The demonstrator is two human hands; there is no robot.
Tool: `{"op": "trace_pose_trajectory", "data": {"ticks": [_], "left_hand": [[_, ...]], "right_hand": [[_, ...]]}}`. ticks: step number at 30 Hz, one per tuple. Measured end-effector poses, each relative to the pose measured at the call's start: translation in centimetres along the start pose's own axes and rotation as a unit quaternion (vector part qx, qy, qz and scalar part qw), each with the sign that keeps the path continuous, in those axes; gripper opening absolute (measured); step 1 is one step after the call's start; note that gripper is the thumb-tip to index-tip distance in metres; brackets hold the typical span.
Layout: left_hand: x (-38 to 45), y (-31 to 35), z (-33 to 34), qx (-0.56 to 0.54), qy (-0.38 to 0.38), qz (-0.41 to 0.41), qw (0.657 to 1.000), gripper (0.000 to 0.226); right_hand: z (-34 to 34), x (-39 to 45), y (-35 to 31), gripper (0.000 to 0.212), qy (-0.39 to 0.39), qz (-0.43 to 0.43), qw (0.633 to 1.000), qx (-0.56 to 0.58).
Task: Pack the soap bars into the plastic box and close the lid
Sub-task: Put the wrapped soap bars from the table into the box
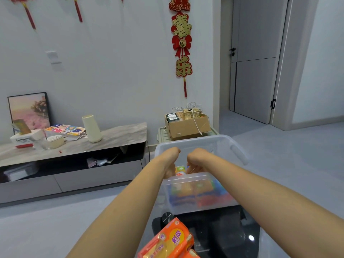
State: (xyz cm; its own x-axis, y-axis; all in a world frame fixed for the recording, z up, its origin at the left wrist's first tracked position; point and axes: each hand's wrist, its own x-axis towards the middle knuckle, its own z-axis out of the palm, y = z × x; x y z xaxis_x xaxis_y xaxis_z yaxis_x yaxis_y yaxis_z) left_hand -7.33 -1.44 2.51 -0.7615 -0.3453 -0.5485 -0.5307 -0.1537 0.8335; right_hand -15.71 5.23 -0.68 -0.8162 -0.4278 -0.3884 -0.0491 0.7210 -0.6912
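A clear plastic box [240, 154] stands open on a black glossy table [223, 237]. Several wrapped soap bars [197, 194] in orange, green, blue and red lie packed inside and show through its near wall. Both my wrists bend down over the box. My left hand [170, 160] and my right hand [197, 161] curl their fingers on either side of an orange and green soap bar [180, 170] held upright between them, just above the packed ones. Orange soap packs [171, 239] lie on the table in front of the box, close to me.
A cardboard box [188, 125] full of cables sits on a pale crate behind the plastic box. A low TV cabinet [74, 146] with a cream vase and clutter runs along the left wall. Grey floor and a door [256, 58] are to the right.
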Motion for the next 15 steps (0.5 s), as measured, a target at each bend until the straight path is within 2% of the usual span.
{"op": "trace_pose_trajectory", "data": {"ticks": [4,6,8,12,15], "left_hand": [[-0.7,0.0,-0.3,-0.012,-0.006,0.005,1.0,0.066],[-0.9,0.0,-0.4,-0.019,0.014,0.05,0.998,0.061],[-1.6,-0.2,-0.6,-0.031,0.043,0.11,0.992,0.053],[-5.3,-1.0,-1.0,-0.067,0.077,0.189,0.977,0.039],[-8.8,-2.9,-0.8,-0.039,0.092,0.226,0.969,0.034]], "right_hand": [[-0.5,-1.5,0.2,0.02,-0.03,-0.005,0.991,0.13],[-1.0,-2.7,0.3,0.016,-0.03,-0.036,0.978,0.206],[-1.3,-4.3,0.3,0.023,-0.018,-0.068,0.968,0.243],[-1.8,-8.8,0.9,0.032,0.023,-0.161,0.956,0.245],[-1.4,-12.5,2.1,0.032,0.058,-0.222,0.949,0.217]]}}
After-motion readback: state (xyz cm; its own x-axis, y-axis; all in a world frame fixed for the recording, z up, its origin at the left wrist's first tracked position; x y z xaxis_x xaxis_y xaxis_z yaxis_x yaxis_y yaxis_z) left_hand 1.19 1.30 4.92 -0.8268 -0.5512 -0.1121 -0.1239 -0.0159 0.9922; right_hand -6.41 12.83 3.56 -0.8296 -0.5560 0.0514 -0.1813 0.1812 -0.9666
